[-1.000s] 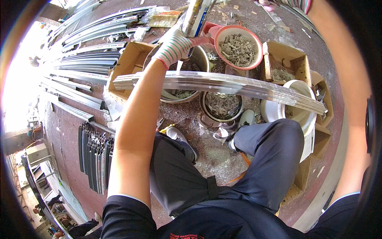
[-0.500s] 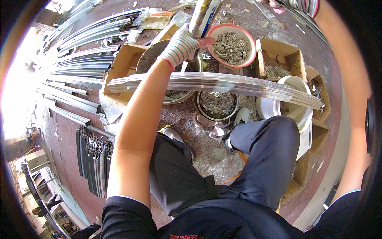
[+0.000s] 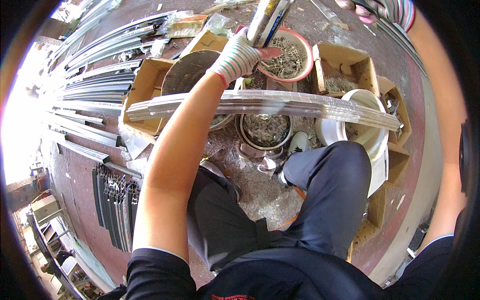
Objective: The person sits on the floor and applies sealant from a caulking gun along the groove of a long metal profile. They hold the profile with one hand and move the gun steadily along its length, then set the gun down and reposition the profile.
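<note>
My left hand (image 3: 242,57), in a white glove with green and red stripes, is closed round a long bar (image 3: 268,24) with silvery, blue-marked and yellowish sides. The bar's far end runs out of view at the top. At the upper right my right hand (image 3: 387,11), in a similar glove, has curled fingers with something dark at them, cut off by the picture's edge. Below my left hand, a stack of long silvery metal strips (image 3: 280,103) lies across the containers, passing behind my left forearm.
A pink-rimmed basin (image 3: 307,65) and a round pot (image 3: 265,131) hold small metal pieces. Around them stand cardboard boxes (image 3: 320,67), a white bucket (image 3: 330,127) and a large dark round container (image 3: 187,75). Long profiles (image 3: 105,90) cover the floor at left, beside a dark bundle (image 3: 112,205).
Both hands have shifted slightly right and up in the picture, the left still gripping the bar. The containers and strips appear a little further left.
</note>
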A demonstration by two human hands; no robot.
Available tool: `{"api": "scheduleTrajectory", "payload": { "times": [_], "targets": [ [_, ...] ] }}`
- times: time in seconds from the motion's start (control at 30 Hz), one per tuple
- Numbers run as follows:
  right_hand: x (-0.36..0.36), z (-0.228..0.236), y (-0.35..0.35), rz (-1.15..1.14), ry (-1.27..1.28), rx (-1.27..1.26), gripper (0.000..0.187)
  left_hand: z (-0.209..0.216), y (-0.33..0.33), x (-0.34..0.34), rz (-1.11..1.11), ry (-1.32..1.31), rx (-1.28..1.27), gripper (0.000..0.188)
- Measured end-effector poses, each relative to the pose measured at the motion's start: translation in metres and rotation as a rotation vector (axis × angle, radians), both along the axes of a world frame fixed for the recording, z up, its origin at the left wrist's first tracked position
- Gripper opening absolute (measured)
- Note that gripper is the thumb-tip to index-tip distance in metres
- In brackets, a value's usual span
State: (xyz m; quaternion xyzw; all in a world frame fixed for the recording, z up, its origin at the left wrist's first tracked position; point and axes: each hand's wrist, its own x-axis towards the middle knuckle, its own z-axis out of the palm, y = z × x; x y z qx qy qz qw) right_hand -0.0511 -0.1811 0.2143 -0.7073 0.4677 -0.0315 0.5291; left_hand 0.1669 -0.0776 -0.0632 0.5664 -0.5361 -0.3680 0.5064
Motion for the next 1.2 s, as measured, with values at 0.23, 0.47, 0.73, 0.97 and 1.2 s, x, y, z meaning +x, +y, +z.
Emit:
{"api": "scheduleTrajectory", "payload": {
  "times": [0.23, 0.47, 0.73, 0.97, 1.2],
  "targets": [
    [-0.018, 0.002, -0.006, 0.017, 0.071, 0.002, 0.026, 0.003, -0.005, -0.019, -0.053, -0.072, -0.060, 0.060],
    [-0.032, 0.003, -0.010, -0.009, 0.112, -0.048, 0.027, 0.005, -0.009, -0.031, -0.059, -0.075, -0.038, 0.064],
    [-0.045, 0.002, -0.022, 0.069, 0.092, 0.019, 0.034, 0.010, -0.007, -0.043, -0.078, -0.092, -0.074, 0.067],
    [-0.053, 0.002, -0.031, 0.069, 0.062, 0.117, 0.037, 0.012, -0.011, -0.051, -0.057, -0.085, -0.019, 0.066],
    [-0.055, -0.003, -0.032, 0.030, 0.013, 0.191, 0.040, 0.011, -0.013, -0.055, -0.022, -0.229, -0.047, 0.065]
  ]
}}
